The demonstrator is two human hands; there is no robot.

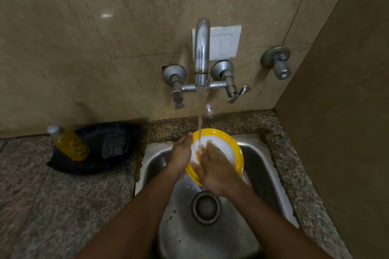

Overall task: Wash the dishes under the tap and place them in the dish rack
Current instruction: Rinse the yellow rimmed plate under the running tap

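A white plate with a yellow rim [228, 144] is tilted over the steel sink [263, 166], under a stream of water running from the wall tap [202, 52]. My left hand [182, 154] grips the plate's left edge. My right hand [216, 166] lies flat on the plate's white face, fingers spread, in the water. No dish rack is in view.
A black tray [117, 164] on the granite counter left of the sink holds a yellow soap bottle [70, 143] and a dark scrub pad [114, 145]. A separate valve [277, 62] sticks out of the tiled wall at right. A brown side wall closes the right side.
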